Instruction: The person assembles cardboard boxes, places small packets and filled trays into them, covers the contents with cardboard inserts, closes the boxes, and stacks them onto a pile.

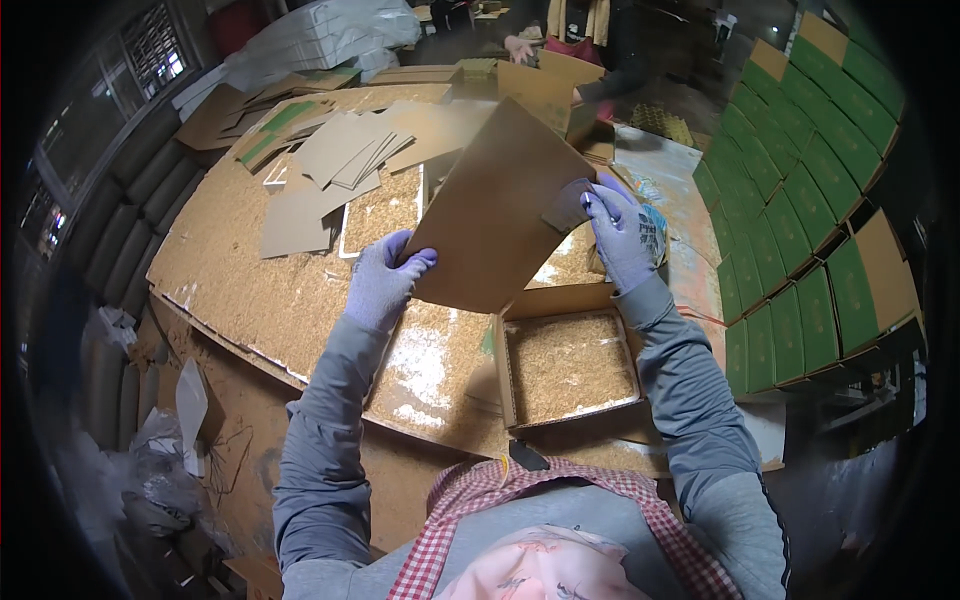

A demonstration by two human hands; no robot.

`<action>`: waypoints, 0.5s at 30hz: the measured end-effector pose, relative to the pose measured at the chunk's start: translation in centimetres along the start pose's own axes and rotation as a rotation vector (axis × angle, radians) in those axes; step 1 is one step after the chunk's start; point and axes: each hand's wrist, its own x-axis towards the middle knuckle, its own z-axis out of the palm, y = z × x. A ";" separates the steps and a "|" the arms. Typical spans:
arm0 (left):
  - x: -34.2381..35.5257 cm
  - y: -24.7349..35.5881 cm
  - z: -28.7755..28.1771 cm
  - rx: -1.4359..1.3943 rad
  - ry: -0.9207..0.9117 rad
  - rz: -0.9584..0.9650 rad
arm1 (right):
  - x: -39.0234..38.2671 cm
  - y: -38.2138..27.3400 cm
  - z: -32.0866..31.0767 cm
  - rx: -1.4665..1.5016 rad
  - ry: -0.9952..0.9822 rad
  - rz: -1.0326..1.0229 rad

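A large brown cardboard sheet (500,215) is held up at a tilt in front of me. My left hand (388,278), in a pale purple glove, grips its lower left edge with the thumb over its face. At its right edge my right hand (618,225), gloved alike, pinches a small greyish translucent piece (568,207) that lies against the sheet; its exact kind is unclear. Below the sheet, between my forearms, an open cardboard box (508,385) stands on the table, with light tan shavings (570,365) spread inside it.
Shavings cover much of the table (230,270). Loose grey-brown cardboard pieces (345,150) lie at its far left, beside a white-rimmed tray (346,235) of shavings. Green boxes (800,220) are stacked high on the right. Across the table, a person's hand (518,48) is near another open carton (535,95).
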 end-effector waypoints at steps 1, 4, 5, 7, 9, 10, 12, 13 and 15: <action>0.1 -0.8 -0.1 -0.082 0.085 0.044 | -0.2 -2.4 0.5 -0.068 0.063 -0.025; 0.5 -1.6 -1.0 0.191 0.165 -0.028 | -0.6 -2.8 0.2 -0.198 0.152 -0.093; 1.1 -2.4 -1.1 0.103 0.211 0.059 | -0.4 -1.7 -0.5 0.002 0.001 -0.008; 1.4 -2.9 -1.8 0.092 0.232 0.031 | -0.4 -2.0 -2.0 0.194 -0.251 0.044; 1.8 -3.4 -1.9 -0.025 0.348 -0.050 | -0.6 -3.0 -3.5 0.271 -0.285 0.223; 2.1 -3.7 -2.0 -0.170 0.437 -0.115 | -0.8 -3.3 -4.1 0.354 -0.316 0.400; 3.0 -5.5 -1.1 -0.281 0.582 -0.025 | -0.7 -0.8 -5.1 0.336 -0.307 0.250; 2.7 -4.3 -0.8 -0.361 0.625 -0.001 | -0.8 0.6 -6.4 0.416 -0.126 0.339; 1.5 -5.4 -3.8 -0.497 0.685 0.206 | -1.2 4.7 -9.1 0.448 0.156 0.388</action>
